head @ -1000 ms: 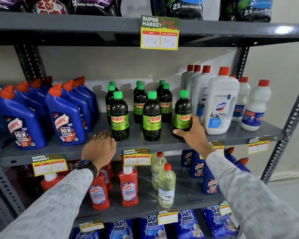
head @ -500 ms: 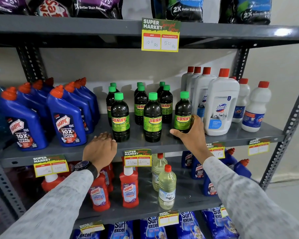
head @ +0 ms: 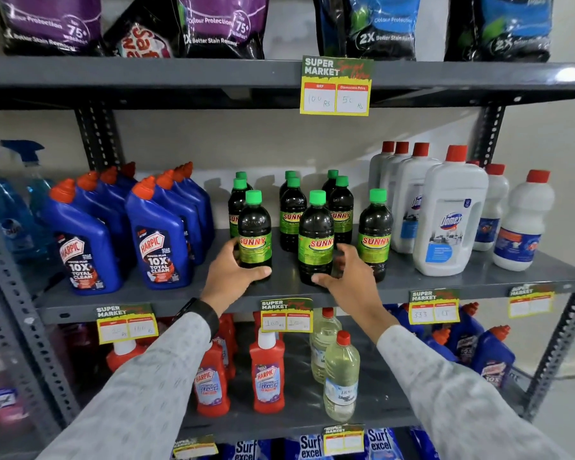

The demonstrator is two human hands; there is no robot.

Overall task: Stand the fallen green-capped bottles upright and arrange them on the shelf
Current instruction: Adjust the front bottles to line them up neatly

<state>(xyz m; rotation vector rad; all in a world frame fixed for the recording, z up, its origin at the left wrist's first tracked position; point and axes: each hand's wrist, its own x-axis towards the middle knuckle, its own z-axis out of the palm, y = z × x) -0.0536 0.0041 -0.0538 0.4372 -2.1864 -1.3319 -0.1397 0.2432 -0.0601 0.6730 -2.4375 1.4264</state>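
Note:
Several dark Sunny bottles with green caps stand upright in the middle of the grey shelf (head: 462,281), in three columns. My left hand (head: 230,279) wraps the lower part of the front-left bottle (head: 255,227) from its left side. My right hand (head: 346,279) curls around the base of the front-middle bottle (head: 316,237), thumb in front and fingers to its right. The front-right bottle (head: 375,232) stands free just right of my right hand. The back bottles (head: 292,207) are partly hidden by the front ones.
Blue Harpic bottles (head: 160,240) crowd the shelf to the left, and white Domex bottles (head: 448,220) stand to the right. Price tags (head: 286,315) hang on the shelf edge. Red Harpic bottles (head: 267,376) and clear bottles (head: 341,376) fill the shelf below.
My left hand rose from the shelf edge onto the front-left bottle. My right hand left the front-right bottle and moved left to the front-middle one. The view came closer.

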